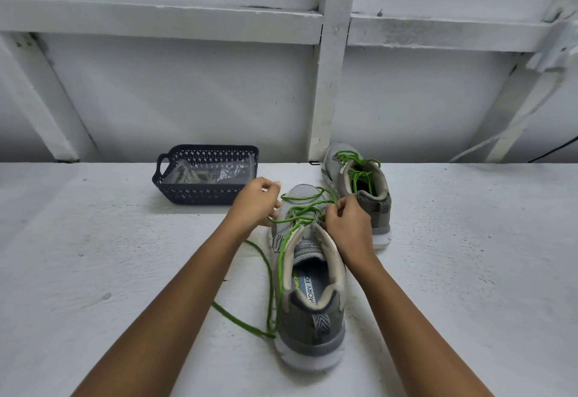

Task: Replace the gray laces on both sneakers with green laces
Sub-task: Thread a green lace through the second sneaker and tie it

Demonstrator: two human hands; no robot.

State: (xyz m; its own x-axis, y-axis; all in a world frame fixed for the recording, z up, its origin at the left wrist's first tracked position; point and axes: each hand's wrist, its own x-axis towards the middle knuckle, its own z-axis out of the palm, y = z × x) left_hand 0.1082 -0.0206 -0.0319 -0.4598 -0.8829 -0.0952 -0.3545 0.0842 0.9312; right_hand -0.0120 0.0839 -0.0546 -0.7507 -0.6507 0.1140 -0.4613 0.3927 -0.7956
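Observation:
A grey sneaker (312,303) lies in front of me, heel toward me, with a green lace (275,271) threaded through its upper eyelets. My left hand (255,202) pinches the lace at the shoe's left side. My right hand (347,224) grips the lace at the right eyelets. A long loose end of the lace trails over the table to the left of the heel. A second grey sneaker (367,190), laced in green, stands behind and to the right.
A dark blue plastic basket (187,190) at the back left holds grey laces (194,174) and clear plastic wrapping. The white table (109,256) ends at a white framed wall behind. A black cable runs at the far right.

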